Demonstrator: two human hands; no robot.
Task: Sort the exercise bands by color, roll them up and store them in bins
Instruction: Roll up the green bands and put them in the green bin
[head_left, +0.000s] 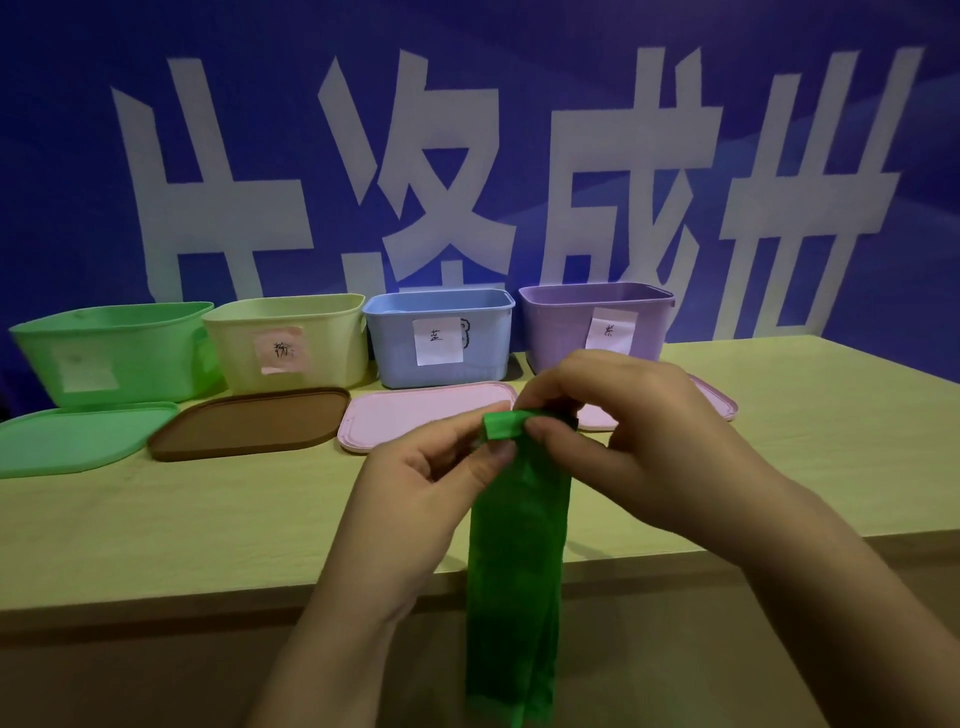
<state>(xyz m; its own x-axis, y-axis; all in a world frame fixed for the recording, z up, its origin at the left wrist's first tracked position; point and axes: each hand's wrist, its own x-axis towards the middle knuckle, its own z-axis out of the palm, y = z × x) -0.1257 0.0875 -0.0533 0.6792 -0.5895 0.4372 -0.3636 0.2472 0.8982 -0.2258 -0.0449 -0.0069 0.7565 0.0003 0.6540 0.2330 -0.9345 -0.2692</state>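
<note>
Both hands were raised above the table (156, 519), just in front of the purple bin (561, 332), pinching the top end of a green exercise band (514, 545). The left hand (415, 499) held the band's left edge between thumb and curled fingers; the right hand (634, 436) gripped the small rolled end of the band with thumb and fingertips curled over it. From that roll the rest of the band hung straight down, past the table's near edge and toward the bottom of the view.

Left of the purple bin, touching or nearly touching in a row against the blue wall banner (519, 156), stood a blue bin (441, 364), a pale yellow bin (332, 353) and a green bin (145, 353), each with a paper label on its front. In front of the purple bin lay a pink lid (717, 400), mostly hidden by the right hand. Further left along the table lay a second pink lid (415, 410) before the blue bin, a brown lid (249, 423) before the yellow bin, and a green lid (78, 441) before the green bin.
</note>
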